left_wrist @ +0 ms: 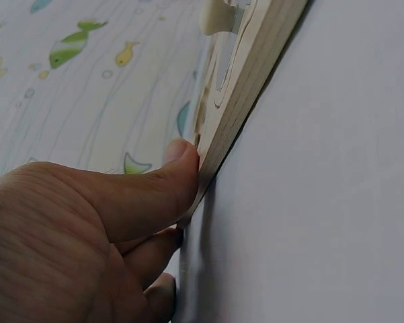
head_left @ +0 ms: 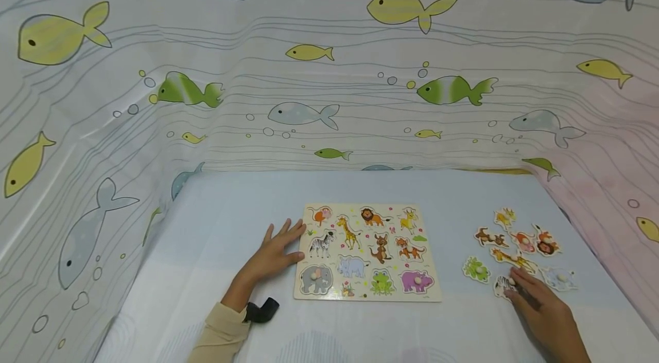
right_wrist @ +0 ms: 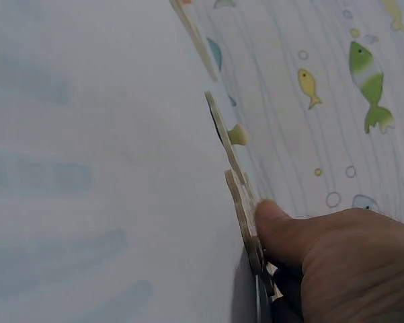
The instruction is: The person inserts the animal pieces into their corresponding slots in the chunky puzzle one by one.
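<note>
My left hand [head_left: 275, 251], fingers spread, rests at the left edge of a wooden animal puzzle board [head_left: 370, 299]. In the left wrist view its thumb [left_wrist: 178, 165] touches the board's side. The elephant piece [head_left: 309, 282] and the hippo piece [head_left: 412, 282], both with knobs, sit in the board's bottom corners. To the right, my right hand [head_left: 548, 311] pinches a zebra piece [head_left: 501, 286] between thumb and fingers, low over the table; its knob is hidden by the fingers. Right beside that hand lie the giraffe piece [head_left: 520, 263] and a pale blue-grey piece [head_left: 560, 279].
Further loose pieces lie around the right hand: a green one [head_left: 476, 270], a brown kangaroo [head_left: 490, 236], a lion [head_left: 547, 243], a pinkish monkey [head_left: 524, 242] and a yellow one [head_left: 504, 217]. Fish-patterned cloth [head_left: 381, 140] walls in the table at the back and sides.
</note>
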### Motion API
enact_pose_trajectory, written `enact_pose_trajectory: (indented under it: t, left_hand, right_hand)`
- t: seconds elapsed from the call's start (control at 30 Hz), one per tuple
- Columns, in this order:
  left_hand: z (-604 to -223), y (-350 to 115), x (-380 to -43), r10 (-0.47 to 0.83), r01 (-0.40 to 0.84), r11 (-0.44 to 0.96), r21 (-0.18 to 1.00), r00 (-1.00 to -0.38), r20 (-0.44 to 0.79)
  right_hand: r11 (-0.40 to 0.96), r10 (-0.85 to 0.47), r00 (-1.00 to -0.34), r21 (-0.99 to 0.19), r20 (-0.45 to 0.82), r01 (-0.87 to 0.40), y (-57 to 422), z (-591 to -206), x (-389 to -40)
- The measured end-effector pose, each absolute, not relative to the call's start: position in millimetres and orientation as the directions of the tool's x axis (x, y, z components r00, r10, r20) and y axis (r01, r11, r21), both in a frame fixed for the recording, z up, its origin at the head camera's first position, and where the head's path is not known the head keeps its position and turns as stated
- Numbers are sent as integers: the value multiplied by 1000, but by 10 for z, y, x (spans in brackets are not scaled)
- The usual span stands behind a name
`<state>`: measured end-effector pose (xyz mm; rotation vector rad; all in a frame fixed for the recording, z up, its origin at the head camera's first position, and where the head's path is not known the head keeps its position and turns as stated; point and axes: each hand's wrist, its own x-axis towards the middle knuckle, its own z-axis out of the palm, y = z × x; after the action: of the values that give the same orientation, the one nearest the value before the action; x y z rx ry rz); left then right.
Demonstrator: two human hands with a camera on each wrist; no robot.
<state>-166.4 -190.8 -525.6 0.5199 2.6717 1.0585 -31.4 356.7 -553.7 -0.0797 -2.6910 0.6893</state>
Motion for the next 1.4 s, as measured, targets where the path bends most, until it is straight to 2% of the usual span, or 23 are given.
enact_pose_trajectory:
  t: [0.13,0.37,0.63,0.87,1.13,1.4]
  left_hand:
    - [-5244,-1915,-1664,402,242,681,692,-912,-77]
    - [-5203,-1944,-1652,401,243,679,692,-913,-74]
    - [-5175,-1932,-1659,412,249,677,693,-908,-75]
    - [-5188,-1908,-1675,408,246,680,690,-910,-77]
    - [-5229,-1909,-1645,392,234,679,696,-917,-75]
    - [-5224,-1900,-1626,386,220,671,708,-919,-80]
  right_hand:
    - [876,144,-924,-479,355,-47,3560,-5538,-334]
    - [863,229,-925,-503,304,49,3482,-5540,-371]
    - [866,299,-898,-488,322,113,3457,-5564,-416]
    - [857,303,-889,-506,342,97,3464,-5519,-431]
    - [853,332,-902,-497,276,161,3454,-5500,-398]
    - [806,372,-860,-581,348,113,3377,-5404,-397]
